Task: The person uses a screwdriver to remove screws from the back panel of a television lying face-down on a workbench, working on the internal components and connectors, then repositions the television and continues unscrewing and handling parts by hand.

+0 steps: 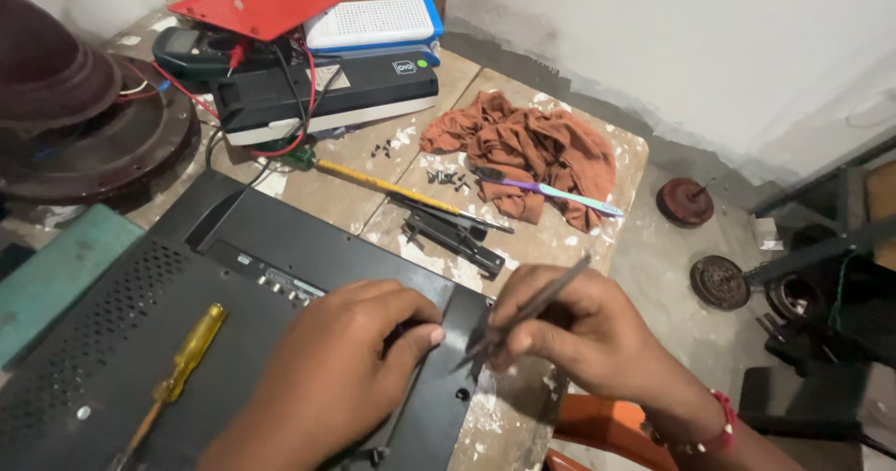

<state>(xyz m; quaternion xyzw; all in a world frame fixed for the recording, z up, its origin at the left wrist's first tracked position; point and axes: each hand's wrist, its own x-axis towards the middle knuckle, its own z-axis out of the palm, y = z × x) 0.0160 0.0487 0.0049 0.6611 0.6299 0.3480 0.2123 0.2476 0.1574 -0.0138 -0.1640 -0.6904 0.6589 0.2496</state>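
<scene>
Lay flat across the table's lower left: wide black plastic monitor back panel (233,312), with yellow-handled screwdriver (177,368) resting on it at nine o'clock from the hands. Pressed down on the panel's right edge, fingers curled: left hand (341,359). At three o'clock, gripping slim dark metal tweezers (527,310), tips touching the panel: right hand (579,326).

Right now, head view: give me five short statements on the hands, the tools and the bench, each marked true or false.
1. The right hand holds tweezers. True.
2. The left hand holds the yellow screwdriver. False: it lies loose on the black panel.
3. A toothbrush lies on the brown rag. True.
4. The rag covers the panel. False: it lies apart, on the table.
5. The left hand rests on the panel. True.
</scene>
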